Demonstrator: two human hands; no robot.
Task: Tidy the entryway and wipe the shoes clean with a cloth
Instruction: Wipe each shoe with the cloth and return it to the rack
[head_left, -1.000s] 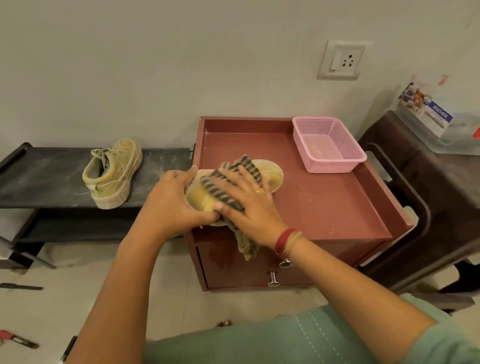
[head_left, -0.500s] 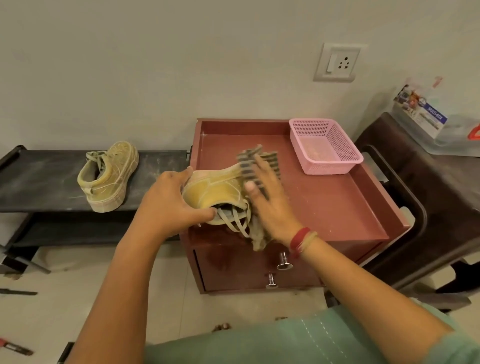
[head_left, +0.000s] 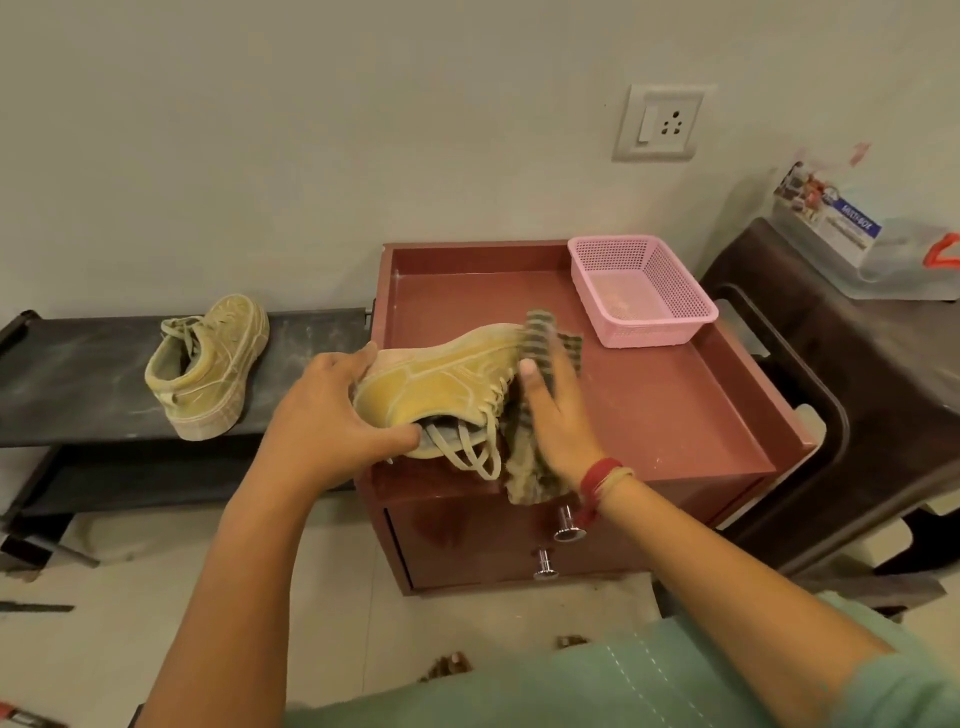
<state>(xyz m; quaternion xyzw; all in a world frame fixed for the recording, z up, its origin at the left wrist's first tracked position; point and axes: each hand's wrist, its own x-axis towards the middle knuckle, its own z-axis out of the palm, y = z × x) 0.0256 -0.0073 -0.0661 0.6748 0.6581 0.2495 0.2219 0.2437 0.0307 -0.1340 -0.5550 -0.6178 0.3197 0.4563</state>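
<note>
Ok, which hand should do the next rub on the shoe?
The right hand, I'd say. The striped cloth lies under its straight fingers, pressed against the shoe. The left hand grips the heel end and holds the shoe tilted, so it cannot wipe.

Single view: a wide-angle camera worn on the head, facing forward and down toward a wall. The left hand and right hand reach in from the lower edge and meet at the shoe at frame centre, close to the lens. Red cabinet centre right, dark rack at left edge, wall socket upper right
</note>
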